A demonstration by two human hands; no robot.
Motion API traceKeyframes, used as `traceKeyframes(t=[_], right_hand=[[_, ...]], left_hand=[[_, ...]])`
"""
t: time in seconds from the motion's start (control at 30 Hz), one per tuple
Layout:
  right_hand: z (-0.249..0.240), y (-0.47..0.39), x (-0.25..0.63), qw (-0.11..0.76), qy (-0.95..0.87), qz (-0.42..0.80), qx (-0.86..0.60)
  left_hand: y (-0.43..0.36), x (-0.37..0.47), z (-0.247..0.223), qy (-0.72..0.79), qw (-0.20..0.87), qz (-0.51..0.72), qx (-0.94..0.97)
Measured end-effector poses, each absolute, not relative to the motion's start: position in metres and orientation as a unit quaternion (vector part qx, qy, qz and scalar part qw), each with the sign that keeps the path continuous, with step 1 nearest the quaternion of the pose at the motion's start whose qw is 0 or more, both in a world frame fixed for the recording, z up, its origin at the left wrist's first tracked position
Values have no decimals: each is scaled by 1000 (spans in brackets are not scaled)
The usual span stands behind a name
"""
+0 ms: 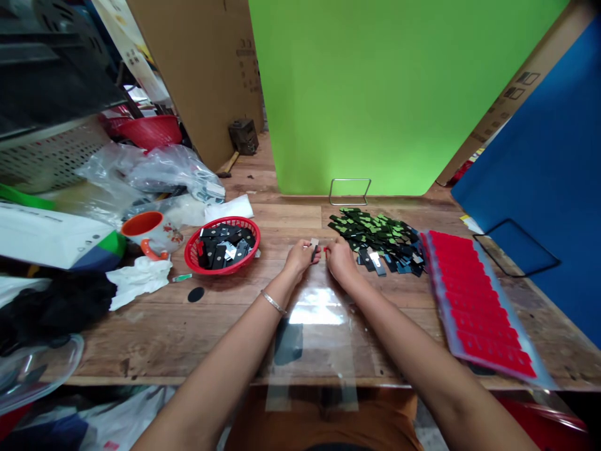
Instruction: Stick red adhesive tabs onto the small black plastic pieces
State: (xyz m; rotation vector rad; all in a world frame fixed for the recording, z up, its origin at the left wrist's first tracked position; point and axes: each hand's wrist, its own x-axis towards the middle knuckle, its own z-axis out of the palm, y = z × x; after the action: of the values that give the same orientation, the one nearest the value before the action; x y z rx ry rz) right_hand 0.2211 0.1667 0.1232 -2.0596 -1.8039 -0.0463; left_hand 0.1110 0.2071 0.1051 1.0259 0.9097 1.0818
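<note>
My left hand (298, 258) is closed on a small dark flat piece (315, 250) with a pale end, held upright over the table. Just to its right, my right hand (339, 257) pinches a tiny red piece (325, 250), largely hidden by the fingers. The two hands are close together but apart. Beyond my right hand spreads a pile of dark flat pieces (375, 233), many reflecting green. Left of my hands, a red plastic basket (188, 260) holds more black pieces with silvery parts. Clear sheeting (319, 351) covers the table below my wrists.
At right lies a tray of red pieces (474, 294). An orange-and-white mug (164, 233), crumpled tissue (141, 279) and plastic bags (159, 169) crowd the left. A green board (375, 94) stands behind a wire stand (350, 191); a blue board (554, 188) leans at right.
</note>
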Motion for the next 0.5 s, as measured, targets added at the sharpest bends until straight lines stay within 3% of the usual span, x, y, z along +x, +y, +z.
traceKeyframes(t=[0.5], right_hand=[[143, 183, 224, 148, -610, 23, -778]], left_hand=[[203, 109, 112, 400, 655, 455, 451]])
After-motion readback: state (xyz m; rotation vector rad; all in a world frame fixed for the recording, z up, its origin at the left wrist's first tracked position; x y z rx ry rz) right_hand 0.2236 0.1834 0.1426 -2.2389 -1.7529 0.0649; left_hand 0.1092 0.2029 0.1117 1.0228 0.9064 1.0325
